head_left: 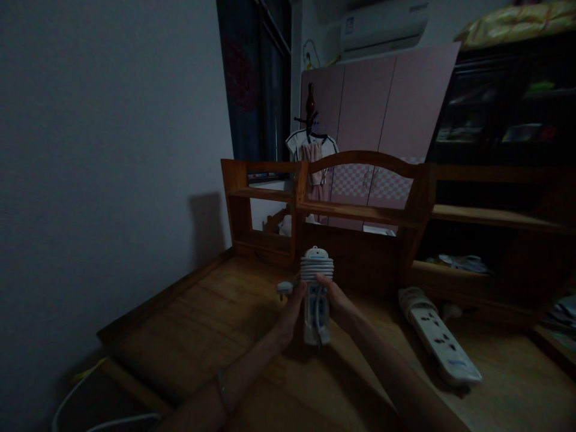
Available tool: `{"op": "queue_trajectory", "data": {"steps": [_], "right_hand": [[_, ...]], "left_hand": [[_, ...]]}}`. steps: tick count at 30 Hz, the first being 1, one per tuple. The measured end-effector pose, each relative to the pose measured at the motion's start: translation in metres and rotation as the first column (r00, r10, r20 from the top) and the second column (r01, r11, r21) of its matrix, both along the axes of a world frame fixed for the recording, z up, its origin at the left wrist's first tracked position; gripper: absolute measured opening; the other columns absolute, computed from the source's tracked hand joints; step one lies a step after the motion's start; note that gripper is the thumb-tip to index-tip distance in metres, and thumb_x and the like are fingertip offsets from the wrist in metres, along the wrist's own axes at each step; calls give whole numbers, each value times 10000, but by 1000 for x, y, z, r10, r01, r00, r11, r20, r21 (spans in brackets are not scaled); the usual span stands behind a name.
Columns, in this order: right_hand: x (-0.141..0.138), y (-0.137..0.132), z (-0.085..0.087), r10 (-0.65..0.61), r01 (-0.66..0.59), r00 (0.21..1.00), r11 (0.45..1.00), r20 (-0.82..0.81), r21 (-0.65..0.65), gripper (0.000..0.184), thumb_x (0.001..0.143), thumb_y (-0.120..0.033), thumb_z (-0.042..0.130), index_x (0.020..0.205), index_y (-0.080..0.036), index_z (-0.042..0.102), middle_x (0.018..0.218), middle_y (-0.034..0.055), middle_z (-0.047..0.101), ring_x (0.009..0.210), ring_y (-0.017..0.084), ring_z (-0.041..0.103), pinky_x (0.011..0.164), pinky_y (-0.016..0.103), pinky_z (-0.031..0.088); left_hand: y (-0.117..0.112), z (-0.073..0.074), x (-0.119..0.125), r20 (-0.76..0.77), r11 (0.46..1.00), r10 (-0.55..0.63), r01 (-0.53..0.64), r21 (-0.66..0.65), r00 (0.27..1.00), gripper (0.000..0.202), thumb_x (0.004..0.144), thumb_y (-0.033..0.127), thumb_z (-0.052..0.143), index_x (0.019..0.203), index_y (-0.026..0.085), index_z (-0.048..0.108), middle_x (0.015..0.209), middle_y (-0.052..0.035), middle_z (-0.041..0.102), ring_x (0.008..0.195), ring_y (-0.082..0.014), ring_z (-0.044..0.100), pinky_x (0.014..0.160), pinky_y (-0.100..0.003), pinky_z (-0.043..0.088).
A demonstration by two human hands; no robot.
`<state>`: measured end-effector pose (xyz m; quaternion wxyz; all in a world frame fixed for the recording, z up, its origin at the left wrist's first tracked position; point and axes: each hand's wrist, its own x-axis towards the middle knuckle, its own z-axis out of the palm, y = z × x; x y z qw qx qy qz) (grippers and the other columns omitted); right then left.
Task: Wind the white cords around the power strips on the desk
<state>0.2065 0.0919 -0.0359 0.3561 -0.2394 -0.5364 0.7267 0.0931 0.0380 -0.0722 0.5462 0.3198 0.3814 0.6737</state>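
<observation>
Between my two hands a white power strip point(310, 336) is held up over the wooden desk. Its grey-white cord point(317, 268) is wound in several turns round the far end, and one length runs down over the socket face. My left hand point(290, 312) grips the strip's left side, with the plug point(284, 288) sticking out to the left beside it. On the right side my right hand point(338, 305) is closed, its thumb pressing near the wound cord. A second white power strip point(443, 342) lies on the desk to the right, its cord bundled at the far end.
The wooden desk point(202, 318) has a shelf unit point(360, 210) along its back. A wall point(112, 150) stands at left. A white cable point(67, 399) hangs beyond the near left edge. Small items point(463, 263) sit on the right shelf.
</observation>
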Motion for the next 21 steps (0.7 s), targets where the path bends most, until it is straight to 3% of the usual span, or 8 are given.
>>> {"op": "queue_trajectory", "data": {"steps": [5,9,13,17,21], "right_hand": [[-1,-7,1,52,-68,994,985,100,159,495,791,-598,594,980,-143,641,840,53,673,711,185,619,638,264,455],[-1,-4,6,-104,20,975,923,197,385,517,816,-599,560,1080,-158,618,885,45,664,747,186,606,643,257,455],[4,-2,9,-298,67,913,784,279,617,475,869,-567,505,1177,-208,556,963,46,647,768,197,603,637,266,453],[12,-3,13,-384,0,869,628,310,778,393,934,-513,422,1181,-228,534,1074,67,605,920,220,586,781,298,439],[21,5,17,-528,-72,788,433,318,898,343,960,-470,379,995,-199,587,997,90,583,973,243,551,887,340,379]], "left_hand": [[3,-3,-8,-134,988,143,-149,-34,981,474,769,553,638,1091,205,627,1143,-81,657,1102,-233,592,988,-358,427],[3,2,-7,-64,991,122,-124,-41,990,482,772,580,612,1054,189,636,994,-72,700,929,-217,661,832,-330,517],[-1,14,-4,-33,996,86,-87,-37,996,467,756,574,631,992,171,636,861,-47,706,727,-179,672,633,-273,542],[-6,21,-4,-16,996,88,-88,-27,996,439,746,528,670,1001,173,628,902,-47,706,764,-168,676,642,-243,539],[-9,24,-3,-19,998,53,-53,-22,998,434,775,535,635,1004,167,623,883,-55,706,746,-184,683,623,-251,537]]}}
